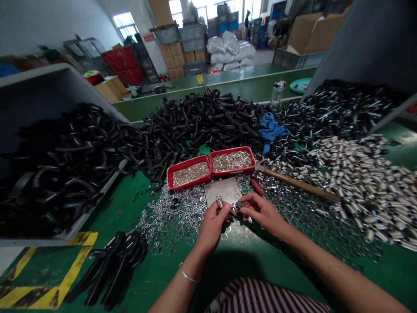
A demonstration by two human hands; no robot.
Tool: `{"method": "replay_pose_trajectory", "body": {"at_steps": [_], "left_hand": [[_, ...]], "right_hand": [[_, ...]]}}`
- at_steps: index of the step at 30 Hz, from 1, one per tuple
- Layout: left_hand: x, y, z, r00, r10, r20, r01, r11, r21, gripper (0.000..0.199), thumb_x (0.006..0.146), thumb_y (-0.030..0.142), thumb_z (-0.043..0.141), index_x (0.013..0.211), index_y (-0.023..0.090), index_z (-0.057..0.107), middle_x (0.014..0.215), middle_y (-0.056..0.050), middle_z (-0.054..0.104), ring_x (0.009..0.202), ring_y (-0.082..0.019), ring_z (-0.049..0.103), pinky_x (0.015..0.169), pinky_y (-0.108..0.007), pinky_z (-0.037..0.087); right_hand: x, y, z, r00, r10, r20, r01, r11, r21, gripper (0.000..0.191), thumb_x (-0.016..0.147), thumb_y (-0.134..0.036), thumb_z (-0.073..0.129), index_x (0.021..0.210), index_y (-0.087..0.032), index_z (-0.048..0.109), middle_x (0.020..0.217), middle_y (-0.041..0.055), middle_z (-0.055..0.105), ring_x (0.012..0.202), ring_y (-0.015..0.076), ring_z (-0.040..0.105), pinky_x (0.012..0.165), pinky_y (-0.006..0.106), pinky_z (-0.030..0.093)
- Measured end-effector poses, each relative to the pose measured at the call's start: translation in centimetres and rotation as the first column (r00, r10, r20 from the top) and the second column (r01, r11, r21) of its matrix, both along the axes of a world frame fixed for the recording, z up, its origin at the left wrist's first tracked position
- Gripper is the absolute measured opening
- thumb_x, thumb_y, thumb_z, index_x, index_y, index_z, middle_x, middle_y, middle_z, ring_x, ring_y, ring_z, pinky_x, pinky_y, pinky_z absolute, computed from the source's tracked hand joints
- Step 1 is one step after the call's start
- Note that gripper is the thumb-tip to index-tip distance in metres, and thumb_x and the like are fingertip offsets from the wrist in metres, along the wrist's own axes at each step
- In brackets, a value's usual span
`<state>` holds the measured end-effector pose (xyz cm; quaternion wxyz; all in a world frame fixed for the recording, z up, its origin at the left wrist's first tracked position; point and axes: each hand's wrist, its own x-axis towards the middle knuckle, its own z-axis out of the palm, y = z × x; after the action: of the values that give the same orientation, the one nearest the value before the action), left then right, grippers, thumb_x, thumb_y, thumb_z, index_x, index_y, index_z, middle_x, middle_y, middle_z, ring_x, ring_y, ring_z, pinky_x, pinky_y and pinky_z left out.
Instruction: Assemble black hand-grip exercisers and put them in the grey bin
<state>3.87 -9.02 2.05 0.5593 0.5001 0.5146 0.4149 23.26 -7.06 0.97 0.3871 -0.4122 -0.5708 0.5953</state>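
Observation:
My left hand (213,221) is closed round a ribbed silvery metal piece (220,201), like a coil spring or threaded sleeve. Dark parts beneath its fingers are mostly hidden. Close beside it, my right hand (262,213) pinches a small dark knob-like part (239,205) with a shiny metal end turned towards the left hand. Whether the two pieces touch, I cannot tell. Both hands are over the near edge of a flat metal plate (223,190). Loose washers and rings (177,211) lie round the plate on the green tabletop.
Two red trays (189,173) of small metal pieces stand behind the plate. A wooden-handled hammer (299,184) and a red-handled tool (257,187) lie to the right, near piled metal sleeves (368,182). Black parts (202,119) heap behind; several black handles (109,269) lie front left.

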Motion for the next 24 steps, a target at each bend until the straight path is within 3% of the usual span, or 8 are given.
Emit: {"method": "replay_pose_trajectory", "body": {"at_steps": [5,9,15,18,21,24], "left_hand": [[0.4,-0.3,0.0,0.991,-0.013,-0.137,0.027,0.994,0.102,0.032,0.095,0.048,0.055,0.089,0.018,0.065,0.085,-0.004,0.070,0.081,-0.018,0.063,0.079,-0.028,0.045],[0.1,-0.4,0.0,0.991,-0.008,-0.134,0.022,0.995,0.102,0.031,0.096,0.047,0.055,0.089,0.019,0.065,0.086,-0.004,0.071,0.081,-0.017,0.062,0.078,-0.027,0.045],[-0.9,0.0,0.2,0.999,0.037,-0.029,-0.037,0.999,0.000,0.034,0.094,0.051,0.057,0.090,0.018,0.065,0.088,-0.005,0.072,0.079,-0.017,0.063,0.072,-0.026,0.046],[-0.8,0.1,0.0,0.993,0.046,0.113,-0.033,0.993,-0.110,0.035,0.091,0.053,0.060,0.091,0.018,0.063,0.085,-0.004,0.071,0.074,-0.015,0.062,0.069,-0.025,0.045],[-0.4,0.0,-0.2,0.969,0.034,0.244,0.005,0.988,-0.156,0.034,0.090,0.051,0.062,0.089,0.017,0.062,0.081,-0.003,0.069,0.072,-0.014,0.059,0.068,-0.024,0.044],[0.0,-0.1,-0.3,0.958,-0.005,0.287,0.054,0.985,-0.164,0.034,0.090,0.050,0.063,0.089,0.016,0.062,0.081,-0.003,0.069,0.071,-0.013,0.058,0.068,-0.025,0.043]], "right_hand": [[0.0,-0.5,0.1,0.998,0.045,0.044,-0.046,0.999,0.013,0.026,0.091,-0.039,0.067,0.106,-0.021,0.058,0.081,-0.0016,0.063,0.067,0.0136,0.063,0.065,0.029,0.050],[-0.1,-0.3,0.2,0.996,0.073,-0.055,-0.077,0.994,-0.081,0.031,0.088,-0.042,0.070,0.106,-0.020,0.057,0.082,-0.0005,0.067,0.062,0.0127,0.062,0.060,0.029,0.052],[0.8,0.2,0.7,0.981,0.014,-0.191,-0.046,0.985,-0.166,0.026,0.089,-0.039,0.069,0.102,-0.020,0.056,0.094,0.0039,0.070,0.064,0.0129,0.064,0.063,0.031,0.057],[0.8,0.1,0.6,0.959,0.044,-0.281,-0.118,0.961,-0.252,0.029,0.090,-0.039,0.069,0.109,-0.021,0.058,0.101,0.0053,0.069,0.066,0.0119,0.062,0.059,0.028,0.056],[0.1,-0.3,0.5,0.924,0.076,-0.374,-0.208,0.921,-0.328,0.037,0.090,-0.043,0.068,0.120,-0.022,0.060,0.093,0.0035,0.067,0.065,0.0109,0.058,0.054,0.024,0.053],[-0.5,-0.6,0.6,0.902,0.082,-0.424,-0.249,0.901,-0.356,0.038,0.089,-0.043,0.071,0.119,-0.023,0.063,0.085,0.0006,0.064,0.058,0.0083,0.053,0.047,0.019,0.046]]}}
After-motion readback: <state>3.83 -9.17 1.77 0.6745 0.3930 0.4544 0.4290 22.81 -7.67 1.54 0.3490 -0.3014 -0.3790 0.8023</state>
